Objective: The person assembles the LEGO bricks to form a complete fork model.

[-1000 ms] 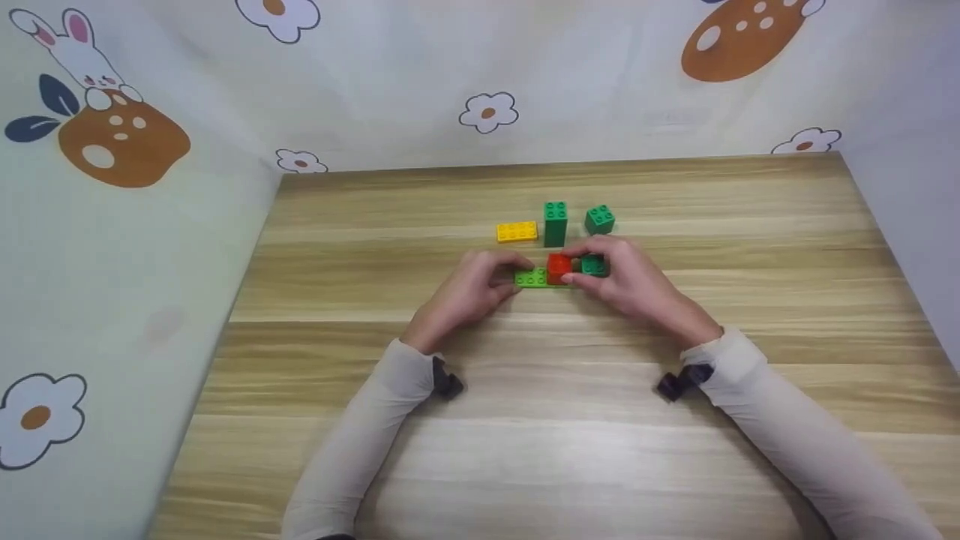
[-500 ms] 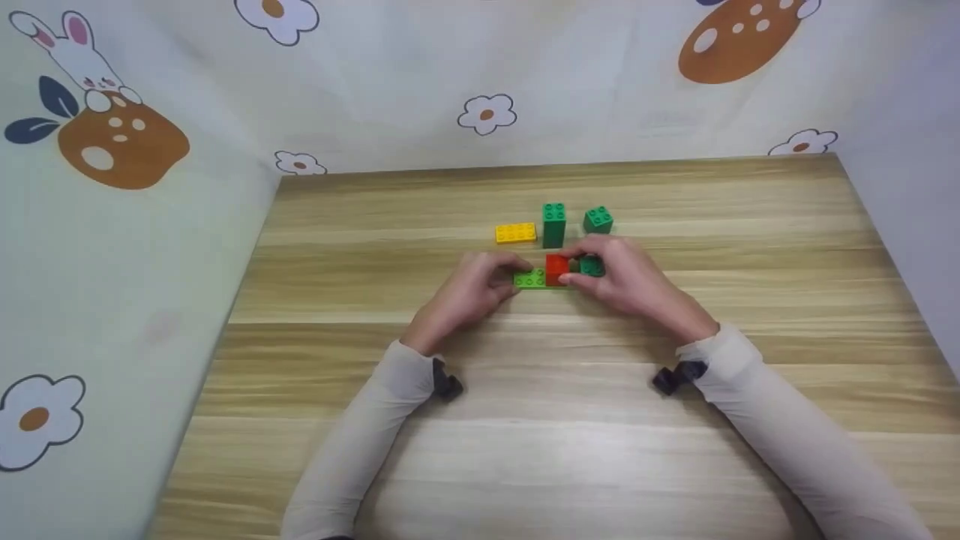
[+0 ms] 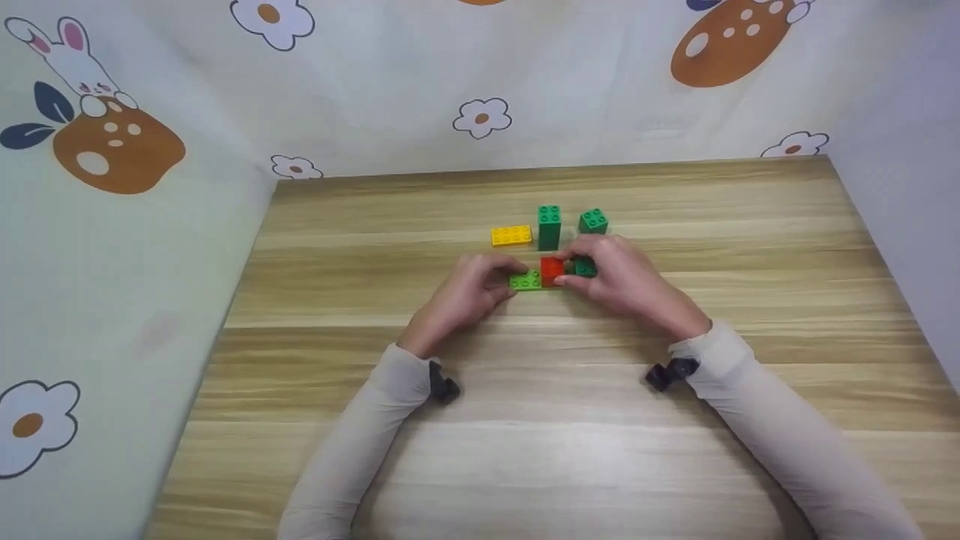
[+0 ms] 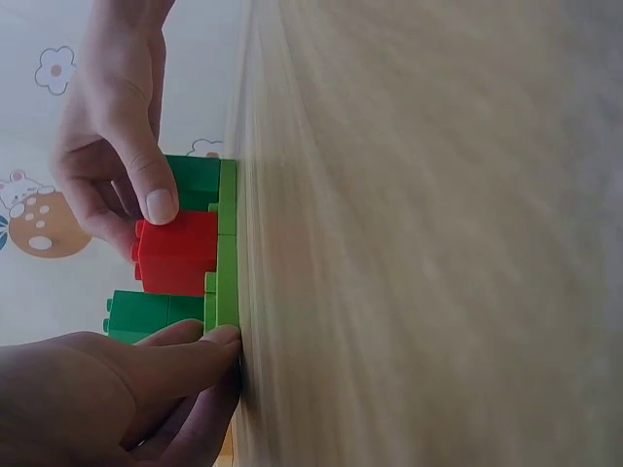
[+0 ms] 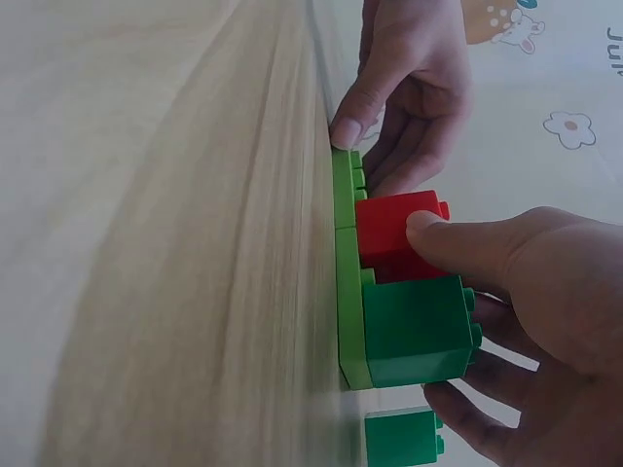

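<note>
Two light green plates lie end to end on the table. A red brick sits across their joint, and a dark green brick stands on the right-hand plate, close beside the red one. With thumb and fingers, my left hand pinches the outer end of the left plate. My right hand holds the red brick between thumb and fingers, reaching over the dark green brick. In the left wrist view the right thumb lies on the red brick's near side.
Behind the hands are a yellow plate, a tall dark green stack and a small dark green brick. The wood-grain table meets a printed wall covering at the back.
The head view has shifted slightly, so everything sits a little lower and further left. Both hands keep their grips, and the bricks show no visible change in arrangement.
</note>
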Motion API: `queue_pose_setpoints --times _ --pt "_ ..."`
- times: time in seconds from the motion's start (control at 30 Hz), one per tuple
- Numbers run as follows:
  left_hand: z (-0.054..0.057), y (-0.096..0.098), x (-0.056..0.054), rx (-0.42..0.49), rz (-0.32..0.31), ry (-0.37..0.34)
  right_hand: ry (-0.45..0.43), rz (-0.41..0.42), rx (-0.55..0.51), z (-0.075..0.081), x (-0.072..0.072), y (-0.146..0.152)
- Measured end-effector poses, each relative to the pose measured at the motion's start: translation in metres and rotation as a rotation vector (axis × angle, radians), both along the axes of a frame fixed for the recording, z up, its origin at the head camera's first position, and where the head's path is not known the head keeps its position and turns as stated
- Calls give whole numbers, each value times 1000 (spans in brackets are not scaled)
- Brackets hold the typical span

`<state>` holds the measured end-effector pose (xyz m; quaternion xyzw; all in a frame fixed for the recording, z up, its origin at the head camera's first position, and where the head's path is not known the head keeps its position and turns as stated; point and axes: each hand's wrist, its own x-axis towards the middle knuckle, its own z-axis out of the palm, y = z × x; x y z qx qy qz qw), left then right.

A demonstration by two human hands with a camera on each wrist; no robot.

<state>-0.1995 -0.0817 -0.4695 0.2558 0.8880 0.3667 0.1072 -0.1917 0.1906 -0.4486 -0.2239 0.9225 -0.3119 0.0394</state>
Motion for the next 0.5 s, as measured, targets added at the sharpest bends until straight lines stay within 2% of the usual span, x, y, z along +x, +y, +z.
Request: queue_pose_setpoints --times 0.23,0.5 --pt "-1 -1 0 -3 0 13 -38 -11 -16 -3 -4 1" --pt "-2 -3 -1 43 -8 -7 -19 28 -26 -5 -8 7"
